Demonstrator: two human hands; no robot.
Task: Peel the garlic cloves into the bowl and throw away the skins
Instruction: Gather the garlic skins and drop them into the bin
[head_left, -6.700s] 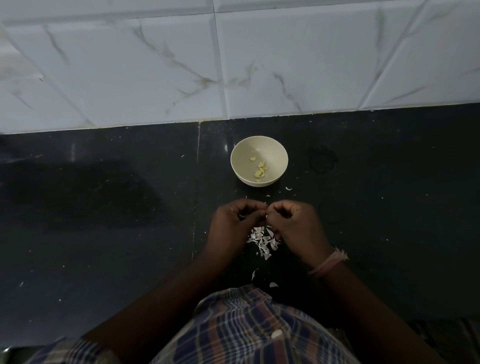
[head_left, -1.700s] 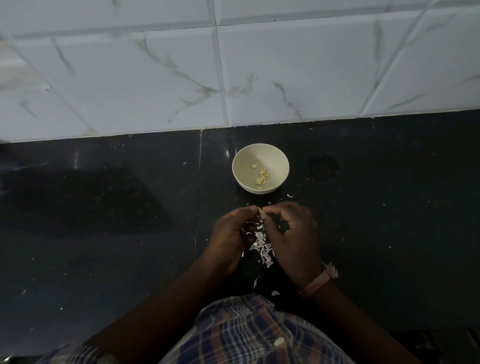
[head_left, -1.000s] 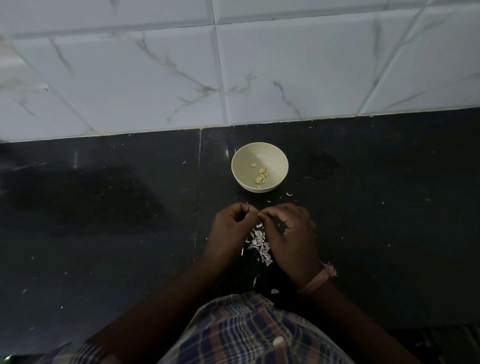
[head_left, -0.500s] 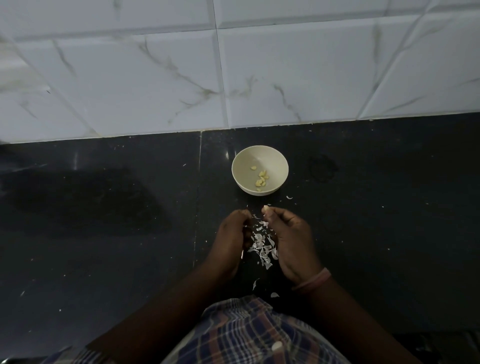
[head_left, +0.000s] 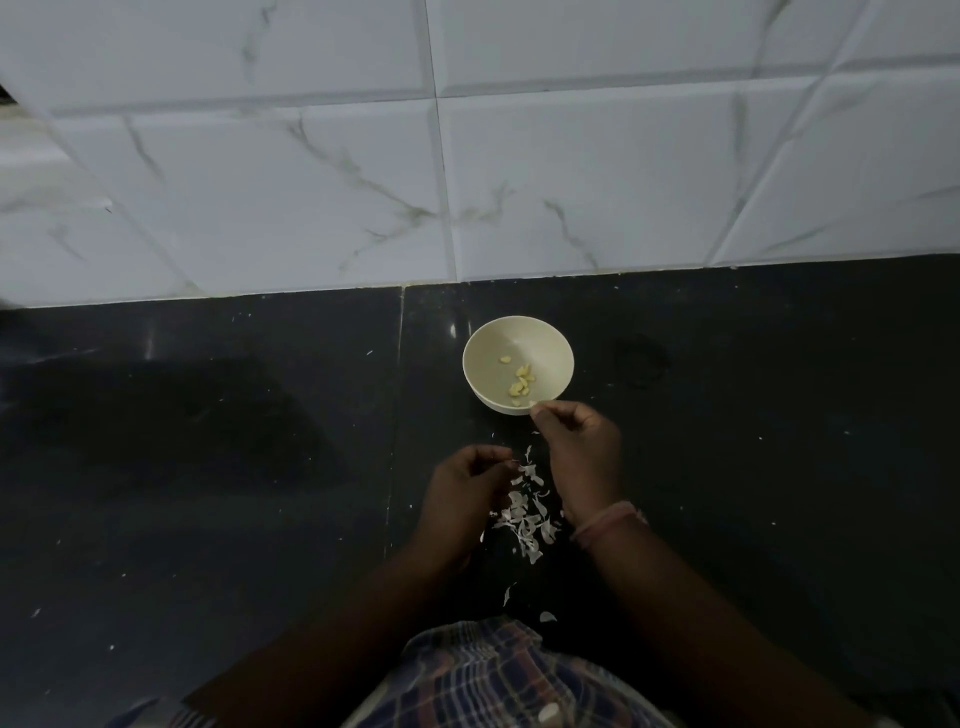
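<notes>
Pinched at the fingertips of the right hand (head_left: 579, 447) is a small pale clove (head_left: 533, 403), held right at the near rim of the bowl (head_left: 483, 343), which already has a few peeled cloves (head_left: 521, 382) in its bottom. That grip is pressed together on the clove, with the other fingers curled under. Lower and apart, the left hand (head_left: 460, 493) has its fingers curled, and a scrap of skin (head_left: 515, 460) shows at their tips; whether it is truly pinching it I cannot tell in this dim light. Between the two wrists a heap of skins (head_left: 524, 514) lies on the dark desk (head_left: 753, 467), with stray flakes nearer the body.

Main risk, as I judge it: the clove sits over the rim, not over the middle, so a release now could let it strike the edge and bounce out onto the desk. A sticky clove may also cling to a fingertip and drop late, outside. Bits of skin stuck to it would go into the bowl too. A sweep of the wrist or sleeve could scatter the light skins, making the clearing up harder
</notes>
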